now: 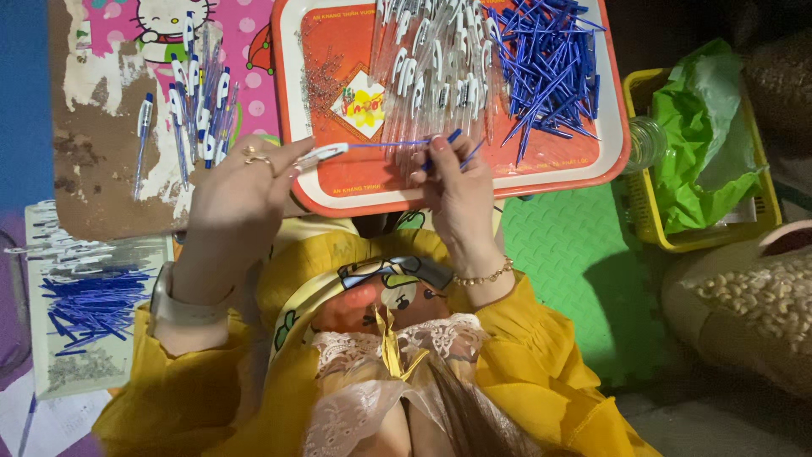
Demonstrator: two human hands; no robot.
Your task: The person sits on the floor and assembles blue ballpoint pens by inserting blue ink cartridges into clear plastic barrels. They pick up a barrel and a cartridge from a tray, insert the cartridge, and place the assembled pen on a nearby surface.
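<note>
Pens in parts cover the work area in front of a seated person in a yellow garment. The left hand (241,182) pinches a clear pen barrel (326,153) at its white clip end, thumb and forefinger closed on it, holding it level above the near rim of the orange tray (338,182). The right hand (457,182) is closed on several blue refills (448,148); one of them lies in line with the barrel, its thin stem running into or right at the barrel's open end. Whether it is fully seated cannot be told. Holding spares in the same fist appears to keep the next refill ready without another reach.

Stock is sorted by kind on the tray: a row of clear barrels with white clips (431,68) in the middle, a loose heap of blue refills (550,59) to its right, and a scatter of small metal springs (321,76) to its left, all within arm's reach. Finished pens (203,110) lie on the patterned mat (110,152) beyond the left hand, apart from the parts, probably to keep done work separate. A second, pale tray (42,254) by the left elbow holds more blue refills and springs. A yellow basket (643,195) with a green plastic bag (702,135) stands just right of the orange tray.
</note>
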